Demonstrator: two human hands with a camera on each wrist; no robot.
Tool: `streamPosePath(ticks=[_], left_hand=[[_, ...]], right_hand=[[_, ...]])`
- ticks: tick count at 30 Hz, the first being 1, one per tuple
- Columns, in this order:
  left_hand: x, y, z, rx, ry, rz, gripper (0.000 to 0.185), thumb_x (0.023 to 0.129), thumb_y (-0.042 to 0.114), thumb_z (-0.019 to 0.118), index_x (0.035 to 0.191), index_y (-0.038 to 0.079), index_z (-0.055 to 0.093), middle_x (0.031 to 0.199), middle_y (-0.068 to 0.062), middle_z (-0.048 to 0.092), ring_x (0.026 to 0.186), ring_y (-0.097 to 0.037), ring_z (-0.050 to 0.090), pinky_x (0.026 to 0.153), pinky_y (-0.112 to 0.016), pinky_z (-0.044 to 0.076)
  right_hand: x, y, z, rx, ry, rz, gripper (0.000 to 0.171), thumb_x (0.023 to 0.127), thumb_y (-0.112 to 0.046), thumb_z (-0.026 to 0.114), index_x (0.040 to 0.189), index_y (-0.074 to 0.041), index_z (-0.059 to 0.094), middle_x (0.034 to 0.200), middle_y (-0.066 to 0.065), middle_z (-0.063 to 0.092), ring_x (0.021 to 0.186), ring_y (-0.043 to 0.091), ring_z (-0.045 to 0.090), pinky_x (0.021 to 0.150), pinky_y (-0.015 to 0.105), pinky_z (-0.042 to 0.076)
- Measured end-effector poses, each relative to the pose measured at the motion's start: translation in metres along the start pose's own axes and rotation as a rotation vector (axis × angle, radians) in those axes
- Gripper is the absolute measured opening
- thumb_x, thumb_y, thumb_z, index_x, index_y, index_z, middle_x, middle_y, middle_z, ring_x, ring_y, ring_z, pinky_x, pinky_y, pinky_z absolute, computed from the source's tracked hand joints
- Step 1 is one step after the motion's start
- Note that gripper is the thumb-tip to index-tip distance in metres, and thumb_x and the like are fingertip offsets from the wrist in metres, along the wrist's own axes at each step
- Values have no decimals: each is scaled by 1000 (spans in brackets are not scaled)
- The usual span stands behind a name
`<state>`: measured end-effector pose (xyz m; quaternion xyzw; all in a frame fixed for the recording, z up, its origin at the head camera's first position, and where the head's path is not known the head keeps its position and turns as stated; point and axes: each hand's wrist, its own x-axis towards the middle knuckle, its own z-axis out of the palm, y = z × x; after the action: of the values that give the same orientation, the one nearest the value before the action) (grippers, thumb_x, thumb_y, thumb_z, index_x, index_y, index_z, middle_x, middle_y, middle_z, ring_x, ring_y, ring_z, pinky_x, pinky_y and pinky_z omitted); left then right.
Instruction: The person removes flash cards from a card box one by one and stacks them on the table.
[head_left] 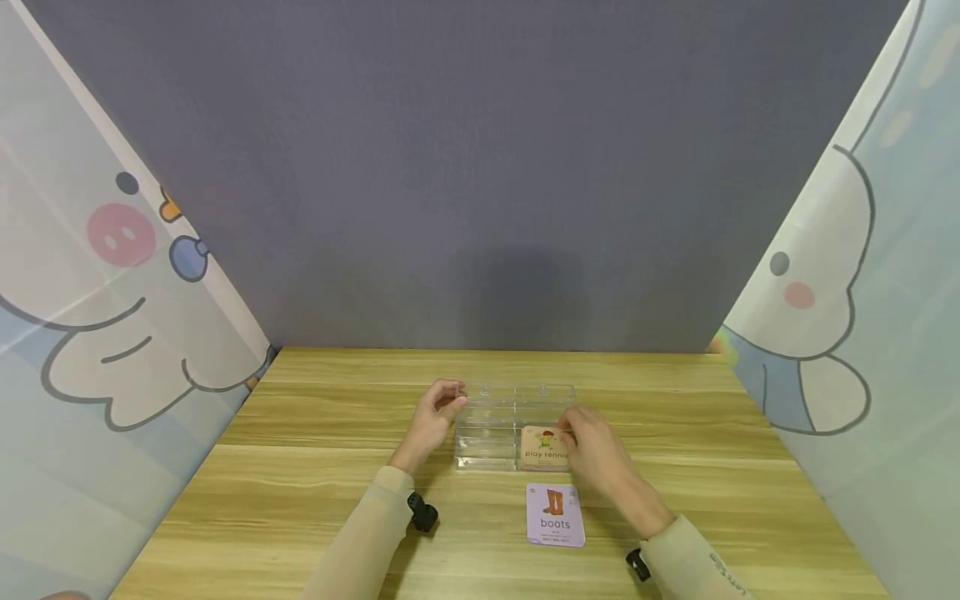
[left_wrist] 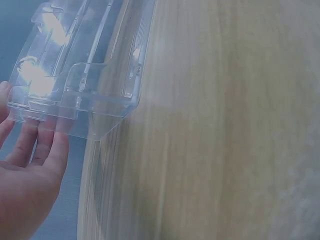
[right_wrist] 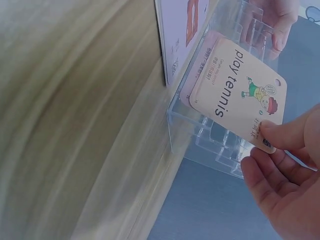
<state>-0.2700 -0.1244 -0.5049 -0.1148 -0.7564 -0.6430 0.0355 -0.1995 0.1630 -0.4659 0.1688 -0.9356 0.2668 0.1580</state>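
Note:
A clear plastic tiered card rack (head_left: 486,446) stands on the table, with two columns of stepped slots. My left hand (head_left: 435,421) grips its upper left end, thumb on one side and fingers behind, as the left wrist view also shows. My right hand (right_wrist: 295,165) pinches a corner of a cream "play tennis" card (right_wrist: 245,90) between thumb and fingers. This card stands at the front slot of the right column. Behind it a pinkish card (right_wrist: 192,75) shows along the edge. A purple "boots" card (head_left: 554,515) lies in front of the rack.
The wooden table (head_left: 315,500) reaches back to a dark grey panel (head_left: 480,183). Curtains with cartoon figures hang along the left side (head_left: 90,333) and the right side (head_left: 892,333).

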Motion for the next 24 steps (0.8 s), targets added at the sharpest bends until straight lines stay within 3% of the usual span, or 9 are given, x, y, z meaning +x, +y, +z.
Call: streamPosePath(ticks=[3, 7, 10, 19, 24], left_hand=[[-3, 9, 2, 6, 7, 0, 31, 101, 8, 63, 129, -5, 58, 118, -16, 64, 111, -31, 59, 94, -39, 49], [-3, 9, 3, 12, 19, -16, 30, 101, 4, 61, 129, -6, 57, 118, -19, 63, 111, -36, 59, 93, -41, 48], [1, 0, 3, 8, 22, -22, 31, 101, 5, 62, 130, -5, 57, 120, -18, 63, 112, -34, 58, 93, -41, 48], [-1, 1, 0, 0, 0, -3, 33, 101, 12, 64, 131, -2, 58, 121, -14, 64, 112, -29, 59, 93, -38, 49], [-2, 2, -1, 6, -14, -7, 35, 102, 15, 64, 132, -2, 57, 120, -13, 64, 112, -27, 59, 94, -38, 49]], right_hand=[[0, 0, -1, 2, -3, 2, 18, 85, 7, 76, 94, -6, 67, 92, 3, 65, 83, 18, 62, 70, 31, 56], [0, -1, -2, 21, -11, 17, 19, 87, 7, 74, 95, -7, 66, 93, 3, 65, 84, 18, 62, 70, 32, 55], [0, -1, -3, 40, -16, 28, 19, 88, 7, 72, 97, -7, 64, 95, 5, 65, 87, 19, 63, 72, 34, 56], [-2, 1, -1, 61, 26, 1, 20, 88, 8, 72, 100, -6, 64, 97, 5, 66, 90, 20, 65, 75, 34, 57], [-3, 2, 0, 111, 39, 30, 19, 90, 8, 70, 104, -4, 66, 100, 5, 64, 89, 17, 63, 74, 31, 57]])
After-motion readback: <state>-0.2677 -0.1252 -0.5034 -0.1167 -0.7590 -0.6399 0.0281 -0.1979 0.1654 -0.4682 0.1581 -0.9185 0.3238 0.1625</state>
